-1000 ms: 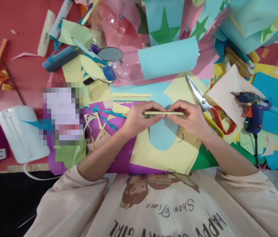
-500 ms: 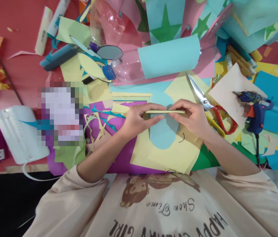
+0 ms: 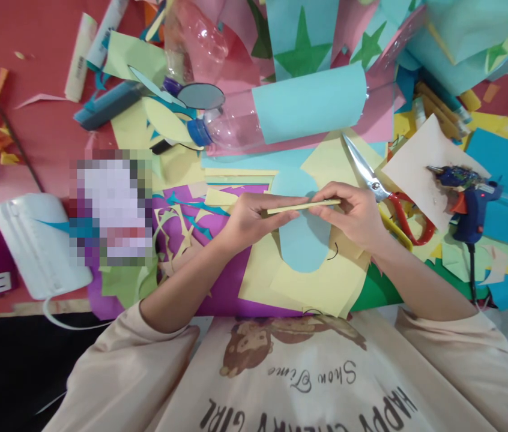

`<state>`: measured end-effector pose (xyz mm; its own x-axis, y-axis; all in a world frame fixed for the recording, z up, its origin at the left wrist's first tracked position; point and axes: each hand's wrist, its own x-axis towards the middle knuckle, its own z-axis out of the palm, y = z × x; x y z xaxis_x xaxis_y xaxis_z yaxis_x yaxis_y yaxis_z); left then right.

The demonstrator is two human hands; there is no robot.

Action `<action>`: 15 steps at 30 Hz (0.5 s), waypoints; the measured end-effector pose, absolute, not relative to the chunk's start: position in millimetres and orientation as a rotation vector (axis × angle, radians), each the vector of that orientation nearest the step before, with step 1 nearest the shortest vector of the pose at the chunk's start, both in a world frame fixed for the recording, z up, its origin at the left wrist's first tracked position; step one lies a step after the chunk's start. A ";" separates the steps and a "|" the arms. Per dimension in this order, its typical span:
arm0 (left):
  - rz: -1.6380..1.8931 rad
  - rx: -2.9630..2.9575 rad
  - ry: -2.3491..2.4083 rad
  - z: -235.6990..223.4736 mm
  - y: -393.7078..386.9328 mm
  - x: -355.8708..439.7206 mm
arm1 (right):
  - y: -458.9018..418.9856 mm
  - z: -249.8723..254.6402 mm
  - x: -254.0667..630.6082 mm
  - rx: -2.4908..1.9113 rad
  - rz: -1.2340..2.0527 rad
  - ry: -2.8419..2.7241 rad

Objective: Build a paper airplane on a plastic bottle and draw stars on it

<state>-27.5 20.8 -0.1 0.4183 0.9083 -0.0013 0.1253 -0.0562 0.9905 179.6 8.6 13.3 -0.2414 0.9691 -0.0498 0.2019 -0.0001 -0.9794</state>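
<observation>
A pale yellow paper piece [image 3: 286, 208], seen almost edge-on, spans between both hands. My left hand [image 3: 251, 219] pinches its left part, thumb below and fingers above. My right hand [image 3: 348, 213] grips the right end the same way, and the fingertips of both hands nearly meet. Below them shows a light blue rounded paper cutout [image 3: 304, 246]; whether it joins the held piece I cannot tell. Under it are yellow sheets [image 3: 321, 291]. Scissors [image 3: 375, 187] with red and yellow handles rest just right of my right hand.
Behind the hands lies a plastic bottle [image 3: 236, 120] wrapped in light blue paper. A blue glue gun [image 3: 472, 207] is at right, by a whitish paper square [image 3: 416, 159]. Paper scraps [image 3: 175, 237] lie at left, near a white corded device [image 3: 44, 246] and a blurred-out object.
The yellow piece has tilted slightly, its left end lower and right end a little higher. The light blue cutout appears shifted slightly right. Both hands keep their grip.
</observation>
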 end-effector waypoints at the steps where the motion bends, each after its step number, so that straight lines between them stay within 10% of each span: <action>1: 0.840 1.506 0.958 -0.4 20.7 -27.4 | 8.5 13.2 179.7 -1.262 1.317 -1.524; 15: 0.931 1.560 0.835 -8.1 21.7 -25.2 | 8.6 11.2 179.0 -1.340 1.344 -1.454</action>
